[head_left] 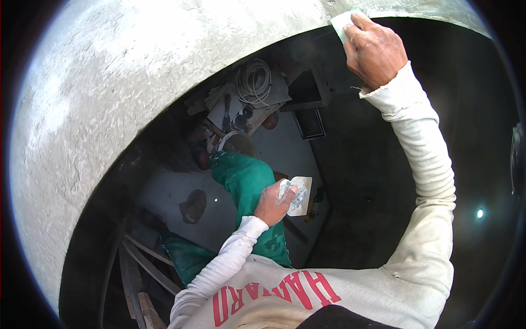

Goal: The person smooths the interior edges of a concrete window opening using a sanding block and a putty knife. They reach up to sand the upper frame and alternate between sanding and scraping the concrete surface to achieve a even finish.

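My right hand (pixel 379 54) is raised at the upper right, its fingers closed round a pale, flat scraper (pixel 341 22). The scraper's far edge meets the lower border of a rough grey plastered surface (pixel 137 71), which is blotched with white. Lower down, in front of my green trousers, my left hand (pixel 269 205) grips a small, squarish cream-coloured putty blade (pixel 304 192). Grey-white paste (pixel 296 203) is smeared over this blade, and some whitish paste clings to the left thumb and fingers.
Below lie a coil of white cable (pixel 253 81), boards with tools, and a bucket (pixel 238 142). A dark rectangular frame (pixel 310 123) stands nearby. Several wooden planks (pixel 148 263) lean at the lower left. A brownish patch or lump (pixel 193 206) marks the pale floor (pixel 164 189).
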{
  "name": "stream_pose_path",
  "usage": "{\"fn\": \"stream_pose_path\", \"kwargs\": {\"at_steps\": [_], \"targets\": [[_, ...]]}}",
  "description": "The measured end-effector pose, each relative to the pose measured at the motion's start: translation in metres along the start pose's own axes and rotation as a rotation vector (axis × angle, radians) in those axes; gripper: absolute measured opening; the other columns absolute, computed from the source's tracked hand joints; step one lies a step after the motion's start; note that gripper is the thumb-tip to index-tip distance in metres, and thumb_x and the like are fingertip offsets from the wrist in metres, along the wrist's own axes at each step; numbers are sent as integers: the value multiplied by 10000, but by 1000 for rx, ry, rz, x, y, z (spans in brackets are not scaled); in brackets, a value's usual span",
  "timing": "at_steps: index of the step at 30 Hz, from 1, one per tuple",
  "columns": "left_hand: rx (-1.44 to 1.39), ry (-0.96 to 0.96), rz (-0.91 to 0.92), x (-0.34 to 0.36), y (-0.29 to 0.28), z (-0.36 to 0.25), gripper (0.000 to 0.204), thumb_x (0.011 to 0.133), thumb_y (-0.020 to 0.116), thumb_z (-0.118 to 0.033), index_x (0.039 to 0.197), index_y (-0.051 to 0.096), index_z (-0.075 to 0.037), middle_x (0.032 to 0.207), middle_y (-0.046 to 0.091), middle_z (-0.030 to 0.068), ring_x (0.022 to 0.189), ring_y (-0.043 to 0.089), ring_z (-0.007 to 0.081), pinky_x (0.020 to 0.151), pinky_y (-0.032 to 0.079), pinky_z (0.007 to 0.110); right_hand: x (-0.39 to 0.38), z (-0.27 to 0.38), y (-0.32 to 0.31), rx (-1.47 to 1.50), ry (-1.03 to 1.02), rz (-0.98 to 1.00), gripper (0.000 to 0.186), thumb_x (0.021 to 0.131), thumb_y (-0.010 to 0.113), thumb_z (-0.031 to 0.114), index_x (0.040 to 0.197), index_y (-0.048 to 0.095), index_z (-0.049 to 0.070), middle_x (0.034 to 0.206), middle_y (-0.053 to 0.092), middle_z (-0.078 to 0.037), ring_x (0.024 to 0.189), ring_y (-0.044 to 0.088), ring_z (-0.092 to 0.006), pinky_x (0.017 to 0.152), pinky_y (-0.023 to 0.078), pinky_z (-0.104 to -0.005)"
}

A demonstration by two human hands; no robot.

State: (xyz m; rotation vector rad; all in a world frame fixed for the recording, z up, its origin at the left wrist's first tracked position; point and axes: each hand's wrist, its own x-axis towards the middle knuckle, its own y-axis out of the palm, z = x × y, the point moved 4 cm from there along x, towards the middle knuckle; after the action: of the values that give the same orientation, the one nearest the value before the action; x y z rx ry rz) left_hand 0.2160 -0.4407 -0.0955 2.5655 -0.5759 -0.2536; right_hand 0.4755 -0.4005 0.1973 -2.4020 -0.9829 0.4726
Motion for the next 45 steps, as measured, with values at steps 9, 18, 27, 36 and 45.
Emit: {"fn": "stream_pose_path", "kwargs": {"at_steps": [9,18,27,36,45], "targets": [[-36,2,9,-1,3,-2,401,1002,626,-367,996,662,33,845,716,168,755,681,281,745,521,384,23,2,-20,40,-15,-88,71,844,660,35,792,636,-7,905,634,-157,745,675,-363,673,567,-426],[-46,-15,21,-1,-1,-3,374,1002,625,-341,987,664,30,842,720,168,765,692,282,746,523,382,7,-10,-40,104,117,-226,142,853,629,19,720,578,18,790,566,-171,688,636,-369,611,528,-449],[-24,-5,12,0,-2,-4,378,1001,627,-343,989,659,34,840,720,163,759,694,273,739,523,382,25,-12,7,98,103,-38,87,822,590,3,737,609,-5,797,589,-195,760,660,-378,685,551,-458],[-31,-30,-4,-5,-5,-5,387,1004,626,-353,983,655,32,818,702,155,745,673,257,738,519,380,25,-18,-28,165,132,-201,116,833,605,22,720,594,-5,766,586,-200,757,631,-387,688,524,-464],[-22,-15,22,-4,-4,-7,389,1016,602,-377,981,633,9,887,689,230,832,659,432,776,508,457,2,11,-7,128,-71,-102,76,763,639,9,721,578,24,773,564,-172,656,643,-367,615,549,-442]]}}
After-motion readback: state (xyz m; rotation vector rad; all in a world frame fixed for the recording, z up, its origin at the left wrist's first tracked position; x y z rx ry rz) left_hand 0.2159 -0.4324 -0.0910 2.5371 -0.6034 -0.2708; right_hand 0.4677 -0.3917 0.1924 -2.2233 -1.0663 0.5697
